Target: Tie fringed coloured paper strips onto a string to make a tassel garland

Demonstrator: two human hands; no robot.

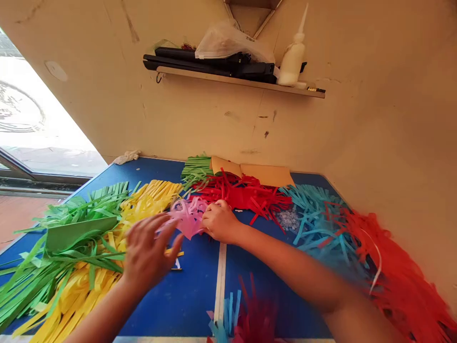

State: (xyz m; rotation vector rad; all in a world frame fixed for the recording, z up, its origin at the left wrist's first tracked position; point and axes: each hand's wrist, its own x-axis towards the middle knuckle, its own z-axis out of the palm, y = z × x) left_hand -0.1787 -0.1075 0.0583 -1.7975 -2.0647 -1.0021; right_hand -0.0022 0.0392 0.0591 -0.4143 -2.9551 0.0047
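Observation:
My right hand (222,221) is at the middle of the blue table, its fingers closed at the right edge of a pink fringed paper piece (190,218), beside the red paper fringe (246,196). Left of the pink paper, my left hand (152,247) hovers with its fingers spread and holds nothing. Yellow fringe (148,196) and green fringe (71,216) lie to the left of it. Exactly what my right fingertips grip is partly hidden behind the hand.
Blue fringe (317,219) and orange-red fringe (396,267) cover the right side of the blue table (193,295). Orange paper (267,175) lies at the back. A wall shelf (243,84) holds a white glue bottle (293,59). Dark red fringe (259,317) is near the front edge.

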